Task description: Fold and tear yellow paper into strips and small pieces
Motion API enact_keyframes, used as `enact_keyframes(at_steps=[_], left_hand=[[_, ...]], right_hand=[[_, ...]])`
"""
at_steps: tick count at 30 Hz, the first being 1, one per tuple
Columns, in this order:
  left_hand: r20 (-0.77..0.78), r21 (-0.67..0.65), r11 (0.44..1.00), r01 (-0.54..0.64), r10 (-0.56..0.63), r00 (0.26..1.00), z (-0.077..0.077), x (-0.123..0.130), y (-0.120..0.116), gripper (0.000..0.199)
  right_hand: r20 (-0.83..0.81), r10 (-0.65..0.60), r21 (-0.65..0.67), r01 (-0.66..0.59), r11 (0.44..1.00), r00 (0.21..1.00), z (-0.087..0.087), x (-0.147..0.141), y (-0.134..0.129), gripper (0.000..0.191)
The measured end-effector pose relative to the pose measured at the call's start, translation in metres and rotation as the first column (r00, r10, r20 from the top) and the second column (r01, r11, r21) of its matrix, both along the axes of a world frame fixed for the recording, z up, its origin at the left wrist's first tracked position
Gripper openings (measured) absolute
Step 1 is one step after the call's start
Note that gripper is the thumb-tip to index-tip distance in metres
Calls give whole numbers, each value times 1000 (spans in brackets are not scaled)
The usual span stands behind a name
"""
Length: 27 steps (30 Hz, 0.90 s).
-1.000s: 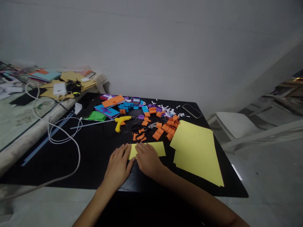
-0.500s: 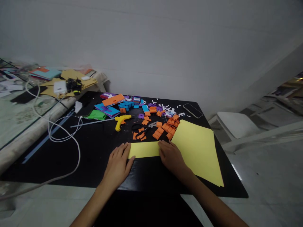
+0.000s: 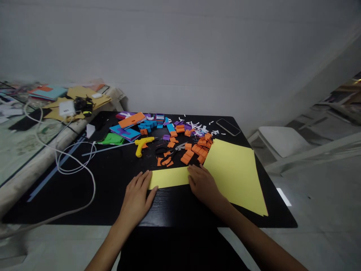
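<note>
A long yellow strip of paper (image 3: 170, 177), seemingly folded, lies across the black table in front of me. My left hand (image 3: 137, 192) rests on its left end, fingers stretched out flat and the thumb spread along the lower edge. On the right end lies my right hand (image 3: 203, 183), its fingers extended over the paper and pressing down. Both palms face the table, and the strip's two ends are hidden beneath them. Beside my right hand is a stack of large yellow sheets (image 3: 237, 177).
Beyond the strip lie orange folded paper pieces (image 3: 187, 156), black-handled scissors or pliers (image 3: 178, 147), a yellow glue gun (image 3: 143, 145) and white scraps (image 3: 199, 128). A phone (image 3: 228, 127) is at the back right. A white cable (image 3: 91, 180) loops over the left side.
The view has shifted slightly. My left hand sits a little further left with the strip's end; my right hand has hardly moved.
</note>
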<state>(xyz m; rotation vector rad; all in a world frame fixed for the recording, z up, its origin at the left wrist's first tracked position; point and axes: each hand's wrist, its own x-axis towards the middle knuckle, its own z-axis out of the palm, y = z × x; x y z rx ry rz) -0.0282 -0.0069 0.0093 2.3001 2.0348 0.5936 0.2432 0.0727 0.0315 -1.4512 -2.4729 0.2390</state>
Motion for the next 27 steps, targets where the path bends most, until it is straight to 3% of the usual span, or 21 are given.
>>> enact_keyframes(at_steps=[4, 8, 13, 16, 20, 27], left_hand=[[1, 9, 1000, -6, 6, 1000, -2, 2, 0, 54], [-8, 15, 1000, -13, 13, 1000, -3, 5, 0, 53], [-18, 19, 1000, -13, 13, 1000, -2, 5, 0, 52], [-19, 16, 1000, -4, 4, 1000, -2, 4, 0, 52], [-4, 22, 1000, -16, 16, 1000, -1, 6, 1, 51], [-11, 22, 999, -32, 32, 999, 1, 10, 0, 52]], right_hand=[[84, 54, 44, -58, 997, 995, 0, -14, -1, 32], [122, 190, 44, -197, 979, 974, -4, -47, -5, 40], [66, 306, 40, -309, 950, 950, -6, -97, -14, 50], [42, 337, 40, -338, 940, 941, -5, -110, -16, 51], [-3, 318, 3, -318, 948, 948, -4, -101, -14, 48], [-86, 170, 6, -170, 985, 982, -5, -56, -12, 39]])
